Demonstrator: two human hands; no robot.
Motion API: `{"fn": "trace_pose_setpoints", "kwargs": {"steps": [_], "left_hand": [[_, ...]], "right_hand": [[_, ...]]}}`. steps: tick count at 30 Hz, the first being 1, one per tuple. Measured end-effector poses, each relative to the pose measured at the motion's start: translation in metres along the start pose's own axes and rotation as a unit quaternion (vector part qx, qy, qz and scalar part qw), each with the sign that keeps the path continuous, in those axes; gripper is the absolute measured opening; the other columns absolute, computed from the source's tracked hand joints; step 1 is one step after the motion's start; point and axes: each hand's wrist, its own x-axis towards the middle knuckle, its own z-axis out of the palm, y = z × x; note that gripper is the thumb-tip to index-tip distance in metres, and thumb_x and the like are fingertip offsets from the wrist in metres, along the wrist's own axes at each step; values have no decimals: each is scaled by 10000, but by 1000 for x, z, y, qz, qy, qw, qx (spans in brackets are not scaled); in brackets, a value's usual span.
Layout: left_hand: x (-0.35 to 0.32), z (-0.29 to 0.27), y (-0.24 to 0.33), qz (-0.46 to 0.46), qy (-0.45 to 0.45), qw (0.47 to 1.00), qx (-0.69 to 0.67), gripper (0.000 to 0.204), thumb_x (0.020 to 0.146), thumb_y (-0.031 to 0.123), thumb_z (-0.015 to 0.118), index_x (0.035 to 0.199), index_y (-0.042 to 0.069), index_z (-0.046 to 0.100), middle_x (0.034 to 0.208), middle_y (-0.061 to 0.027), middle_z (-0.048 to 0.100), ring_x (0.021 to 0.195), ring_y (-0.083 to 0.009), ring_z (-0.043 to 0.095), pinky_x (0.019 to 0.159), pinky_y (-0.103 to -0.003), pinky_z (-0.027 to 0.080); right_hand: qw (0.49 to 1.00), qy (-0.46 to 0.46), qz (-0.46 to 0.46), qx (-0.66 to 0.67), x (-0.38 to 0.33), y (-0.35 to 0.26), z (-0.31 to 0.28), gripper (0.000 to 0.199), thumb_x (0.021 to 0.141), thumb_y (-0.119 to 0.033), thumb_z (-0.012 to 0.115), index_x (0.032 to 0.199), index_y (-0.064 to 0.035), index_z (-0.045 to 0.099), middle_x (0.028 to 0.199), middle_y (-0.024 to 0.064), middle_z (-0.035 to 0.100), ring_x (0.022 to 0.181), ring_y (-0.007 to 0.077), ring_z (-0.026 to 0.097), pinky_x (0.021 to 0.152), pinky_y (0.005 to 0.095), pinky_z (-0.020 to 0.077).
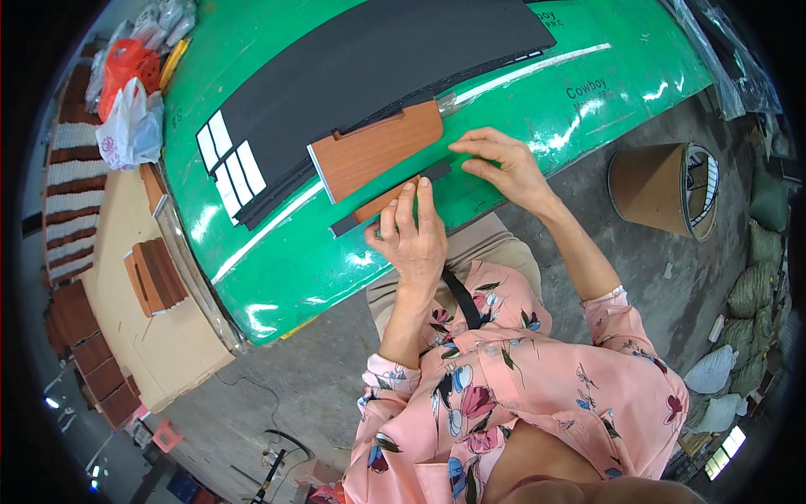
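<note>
Work looks partway, judging by how things lie. A brown strip [378, 204] lies along a longer dark strip [343, 226] near the front edge of the green worktop [327, 281], just below a brown panel [382, 155]. The dark strip sticks out past the brown at both ends, so the pair is lined up approx. lengthwise — whether they're joined, can't tell. Those bare ends look untreated as yet, so I'd guess this piece isn't finished.

The panel has a cut-out in its upper edge and a pale left edge; it lies against the near side of the black sheets [361, 80], which carry white patches at their left end. Both seem untouched for now. A small brown stack [155, 277] sits apart on the tan board [172, 353] to the left, poss. similar pcs. — can't tell if done or waiting.

L grip [413, 239]: palm down, fingers a bit spread, fingertips resting on the brown strip toward its right part. Looks like pressing/steadying rather than pinching; thumb's hidden, so can't tell how far it closes. R grip [514, 172]: just above the dark strip's right end, index & thumb bent toward each other w/ a narrow gap betw. tips, nothing visible in it. Contact w/ the strip there: can't tell.
</note>
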Motion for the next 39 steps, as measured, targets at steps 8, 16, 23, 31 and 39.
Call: {"fn": "trace_pose_setpoints", "kwargs": {"steps": [8,16,23,31,39], "left_hand": [[9,-1,-2,27,19,999,17,473,696,62,663,1153,165,599,1151,-9,503,1022,-216,407,817,-408,316],[7,-39,-23,28,-50,979,-194,440,689,1,633,1116,102,606,1164,-102,528,1081,-287,497,882,-441,344],[-18,-76,-88,-69,43,984,-156,453,694,-17,651,1128,96,588,1120,-100,535,1006,-254,544,867,-418,329],[-23,-124,-264,-332,162,929,-4,394,794,1,583,1183,-5,520,1129,-178,554,1076,-339,508,956,-406,378],[20,-165,-420,-351,-17,875,334,566,796,332,640,1280,97,465,1192,-124,554,1118,-305,494,871,-536,383]], "right_hand": [[998,9,-23,66,-5,-1,24,273,786,-66,673,1055,-39,632,1042,73,614,853,180,612,714,286,494],[988,3,80,134,7,9,34,201,821,-47,624,1015,-11,592,871,57,630,770,108,586,688,268,477],[963,3,179,202,9,19,24,242,898,-108,541,1120,-15,568,884,-29,516,785,59,451,708,194,376],[968,52,137,204,16,12,6,286,922,-110,523,1182,6,545,934,-29,548,787,42,469,717,172,375],[985,158,63,-39,40,-16,22,314,911,-85,555,1215,-14,527,1108,33,560,803,89,519,693,216,441]]}}
